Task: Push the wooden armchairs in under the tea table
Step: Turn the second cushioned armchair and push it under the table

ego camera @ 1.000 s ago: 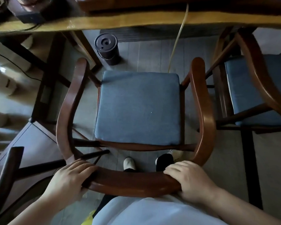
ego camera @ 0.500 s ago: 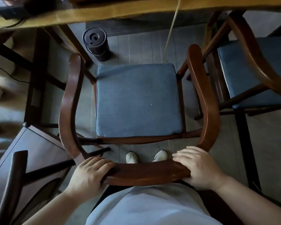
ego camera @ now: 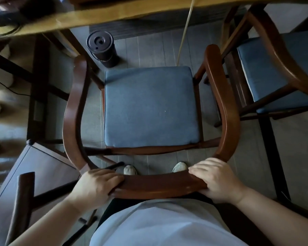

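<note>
Armchair stands ahead of both grips, its front just short of the counter edge. Left hand wraps the curved back rail, fingers over the top. Right hand clasps the same rail, palm down, beside a second armchair.

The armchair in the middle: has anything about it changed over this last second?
The armchair has gone forward, closer to the tea table edge. The person's feet, staggered before, now stand level behind it. The left hand and right hand keep gripping its back rail; the second chair stays put.
</note>
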